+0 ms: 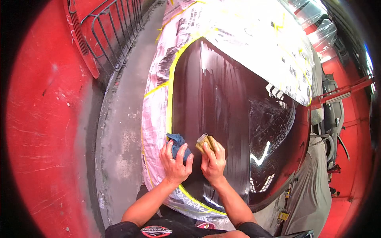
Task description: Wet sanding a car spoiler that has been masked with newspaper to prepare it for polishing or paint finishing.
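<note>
My left hand (175, 162) is closed round a crumpled blue cloth (177, 143), near the yellow-taped left edge of a dark car hood (198, 99). To its right, my right hand (213, 160) grips a folded tan piece of sandpaper (206, 141) against the hood. Its thumb and fingers are wrapped on the folds. The hood's left half looks dull and streaked with wet runs, while the right half is glossy with pale smears and light reflections. Yellow tape (170, 99) runs along the hood's edge.
Masking paper (254, 39) covers the car beyond the hood and along its left side. A black metal rack (115, 35) leans by the red wall (43, 131) at left. On the right are a grey cover (309, 190) and a red bar (341, 94).
</note>
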A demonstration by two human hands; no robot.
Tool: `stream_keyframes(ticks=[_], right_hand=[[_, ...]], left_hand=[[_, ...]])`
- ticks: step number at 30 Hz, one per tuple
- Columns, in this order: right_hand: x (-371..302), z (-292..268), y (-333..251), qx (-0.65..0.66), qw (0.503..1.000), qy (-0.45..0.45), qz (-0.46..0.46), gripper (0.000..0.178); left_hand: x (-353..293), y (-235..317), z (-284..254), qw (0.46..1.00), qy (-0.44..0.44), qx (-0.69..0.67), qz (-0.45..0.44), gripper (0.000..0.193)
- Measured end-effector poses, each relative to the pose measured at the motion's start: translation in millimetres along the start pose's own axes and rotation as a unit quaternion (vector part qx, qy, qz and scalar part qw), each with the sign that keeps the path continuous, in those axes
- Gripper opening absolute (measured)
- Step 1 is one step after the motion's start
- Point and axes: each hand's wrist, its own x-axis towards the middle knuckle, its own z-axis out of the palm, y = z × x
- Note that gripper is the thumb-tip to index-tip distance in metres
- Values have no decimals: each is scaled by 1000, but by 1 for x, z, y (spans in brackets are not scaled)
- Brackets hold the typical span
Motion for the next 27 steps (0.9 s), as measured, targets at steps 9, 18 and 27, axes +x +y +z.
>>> stream_keyframes(ticks=[9,18,27], right_hand=[[227,33,83,-24,999,-24,-23,31],[-78,-40,17,-31,999,-1,-8,45],[12,-21,53,-119,988,82,56,56]], left_hand=[[9,12,10,999,-21,-21,18,46],[7,8,10,1000,-2,7,21,48],[8,6,12,1000,-19,2,18,43]])
